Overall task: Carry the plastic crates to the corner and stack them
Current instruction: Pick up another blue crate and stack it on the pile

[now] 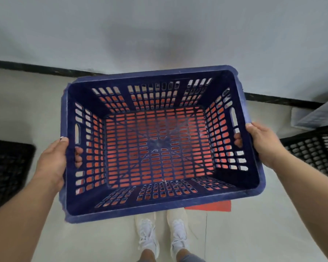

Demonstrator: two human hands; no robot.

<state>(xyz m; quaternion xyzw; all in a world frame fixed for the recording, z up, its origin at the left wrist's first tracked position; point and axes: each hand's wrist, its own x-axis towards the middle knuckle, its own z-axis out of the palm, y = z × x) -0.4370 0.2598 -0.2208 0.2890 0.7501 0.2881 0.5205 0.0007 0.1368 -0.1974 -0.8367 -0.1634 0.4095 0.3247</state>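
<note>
I hold an empty dark blue slotted plastic crate (159,207) in front of me, open side up. My left hand (53,161) grips its left handle slot, fingers poking through to the inside. My right hand (261,142) grips the right handle slot the same way. Below the blue crate sits a red crate (210,206); its colour shows through the blue crate's slots and one corner sticks out at the lower right. Whether the two crates touch I cannot tell.
A black crate (6,167) stands on the pale floor at the left and another black crate (316,150) at the right. A grey wall with a black skirting strip (36,69) runs just behind. My white shoes (161,235) stand below the crate.
</note>
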